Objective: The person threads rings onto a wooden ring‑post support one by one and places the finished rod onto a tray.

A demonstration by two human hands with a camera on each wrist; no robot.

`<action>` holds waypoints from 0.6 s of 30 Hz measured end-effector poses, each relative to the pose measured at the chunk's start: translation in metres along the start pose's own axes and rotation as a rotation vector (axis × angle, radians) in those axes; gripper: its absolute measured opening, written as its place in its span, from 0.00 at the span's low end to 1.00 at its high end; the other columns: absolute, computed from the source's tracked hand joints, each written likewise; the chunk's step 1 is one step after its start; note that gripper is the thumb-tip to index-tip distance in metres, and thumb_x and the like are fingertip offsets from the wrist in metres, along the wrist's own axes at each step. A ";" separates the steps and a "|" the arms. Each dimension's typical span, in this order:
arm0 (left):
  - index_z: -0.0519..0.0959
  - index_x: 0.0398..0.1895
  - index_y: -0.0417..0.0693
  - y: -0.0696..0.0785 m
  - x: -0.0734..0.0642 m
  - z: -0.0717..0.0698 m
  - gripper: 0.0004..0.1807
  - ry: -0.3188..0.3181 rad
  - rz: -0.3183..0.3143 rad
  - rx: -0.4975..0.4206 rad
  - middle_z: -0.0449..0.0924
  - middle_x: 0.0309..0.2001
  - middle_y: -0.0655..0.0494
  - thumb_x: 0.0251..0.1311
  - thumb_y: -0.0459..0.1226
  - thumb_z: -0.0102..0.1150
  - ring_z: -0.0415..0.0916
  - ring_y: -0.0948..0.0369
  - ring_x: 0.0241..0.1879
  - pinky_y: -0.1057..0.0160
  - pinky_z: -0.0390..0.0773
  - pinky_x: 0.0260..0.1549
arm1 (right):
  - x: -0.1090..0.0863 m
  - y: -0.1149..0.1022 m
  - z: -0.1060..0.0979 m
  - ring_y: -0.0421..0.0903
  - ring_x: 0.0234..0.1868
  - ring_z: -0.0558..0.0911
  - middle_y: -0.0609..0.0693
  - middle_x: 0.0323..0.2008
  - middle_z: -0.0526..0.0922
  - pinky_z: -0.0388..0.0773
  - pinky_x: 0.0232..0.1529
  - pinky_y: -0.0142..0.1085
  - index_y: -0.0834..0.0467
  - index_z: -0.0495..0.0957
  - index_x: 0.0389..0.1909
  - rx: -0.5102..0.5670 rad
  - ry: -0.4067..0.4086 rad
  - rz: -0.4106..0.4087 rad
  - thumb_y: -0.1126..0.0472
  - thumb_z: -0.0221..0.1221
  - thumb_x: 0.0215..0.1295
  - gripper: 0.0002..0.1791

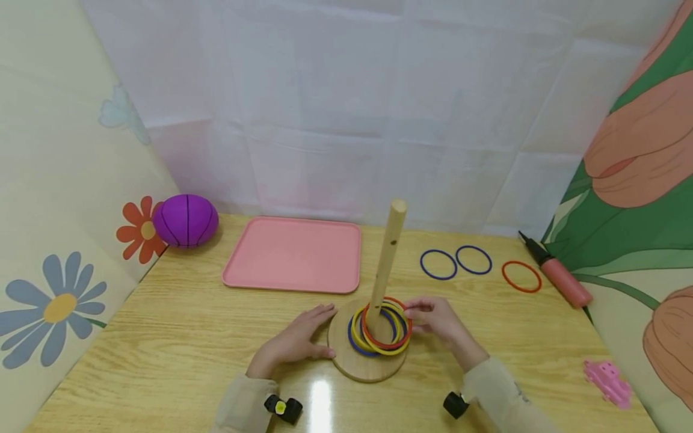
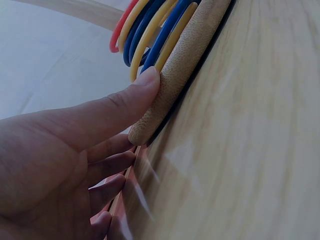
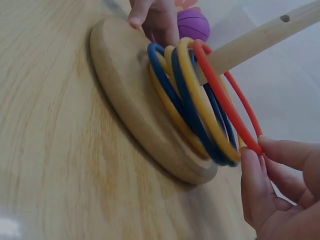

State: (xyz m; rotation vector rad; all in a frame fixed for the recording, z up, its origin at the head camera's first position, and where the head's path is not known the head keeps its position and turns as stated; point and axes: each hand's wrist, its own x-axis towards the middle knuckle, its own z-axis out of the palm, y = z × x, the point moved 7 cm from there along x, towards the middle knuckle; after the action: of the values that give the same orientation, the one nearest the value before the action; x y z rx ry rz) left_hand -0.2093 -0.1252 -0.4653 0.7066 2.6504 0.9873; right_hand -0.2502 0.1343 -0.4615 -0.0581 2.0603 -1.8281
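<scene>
A round wooden base [image 1: 365,371] carries an upright wooden peg [image 1: 388,246]. Around the peg lies a loose stack of blue, yellow and red rings. My right hand [image 1: 438,319] pinches the red ring [image 3: 227,102] at the top of the stack between thumb and fingertips; this ring circles the peg and tilts. Just below it in the right wrist view sits a yellow ring [image 3: 192,85], with a blue ring [image 3: 167,75] nearer the base. With fingers extended, my left hand [image 1: 295,340] rests against the base's left side, its thumb [image 2: 142,82] on the rim.
A pink tray [image 1: 292,285] lies behind the base, and a purple ball [image 1: 186,221] sits back left. Two blue rings [image 1: 438,278] and another red ring [image 1: 522,290] lie back right. Along the right edge are a hand pump [image 1: 565,279] and a pink toy [image 1: 609,382].
</scene>
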 end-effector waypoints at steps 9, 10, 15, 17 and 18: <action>0.59 0.71 0.34 0.003 -0.001 -0.002 0.50 -0.001 0.010 0.002 0.57 0.72 0.35 0.50 0.49 0.70 0.50 0.34 0.72 0.32 0.49 0.70 | 0.004 0.006 0.000 0.33 0.27 0.80 0.39 0.26 0.82 0.82 0.26 0.26 0.77 0.75 0.48 -0.096 0.030 -0.002 0.72 0.61 0.61 0.16; 0.59 0.71 0.34 0.003 -0.001 -0.002 0.49 -0.001 0.013 0.004 0.57 0.72 0.35 0.50 0.49 0.70 0.50 0.34 0.72 0.31 0.49 0.69 | 0.005 0.006 0.000 0.33 0.27 0.79 0.39 0.25 0.82 0.82 0.26 0.26 0.77 0.75 0.47 -0.105 0.034 -0.001 0.72 0.61 0.61 0.16; 0.60 0.71 0.34 0.003 -0.001 -0.002 0.49 0.000 0.016 0.007 0.57 0.72 0.35 0.50 0.49 0.70 0.50 0.34 0.72 0.32 0.49 0.69 | 0.007 0.007 -0.003 0.34 0.28 0.80 0.41 0.27 0.83 0.82 0.27 0.27 0.74 0.78 0.46 -0.135 0.062 0.007 0.70 0.61 0.62 0.14; 0.60 0.71 0.34 0.004 -0.001 -0.002 0.49 0.000 0.017 0.006 0.57 0.72 0.35 0.50 0.49 0.70 0.50 0.34 0.72 0.32 0.49 0.69 | 0.008 0.006 -0.006 0.35 0.29 0.80 0.43 0.29 0.84 0.83 0.29 0.28 0.74 0.78 0.47 -0.137 0.082 0.001 0.69 0.61 0.63 0.15; 0.60 0.71 0.34 0.004 -0.001 -0.003 0.49 0.000 0.019 0.008 0.57 0.72 0.35 0.50 0.49 0.70 0.50 0.34 0.72 0.31 0.49 0.69 | 0.009 0.004 -0.009 0.35 0.30 0.81 0.43 0.30 0.84 0.84 0.30 0.29 0.74 0.77 0.48 -0.133 0.086 -0.010 0.69 0.60 0.63 0.15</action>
State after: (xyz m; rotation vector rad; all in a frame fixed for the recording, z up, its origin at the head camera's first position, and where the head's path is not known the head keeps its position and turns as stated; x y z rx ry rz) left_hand -0.2080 -0.1247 -0.4607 0.7351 2.6539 0.9831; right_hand -0.2606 0.1409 -0.4673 -0.0259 2.2423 -1.7251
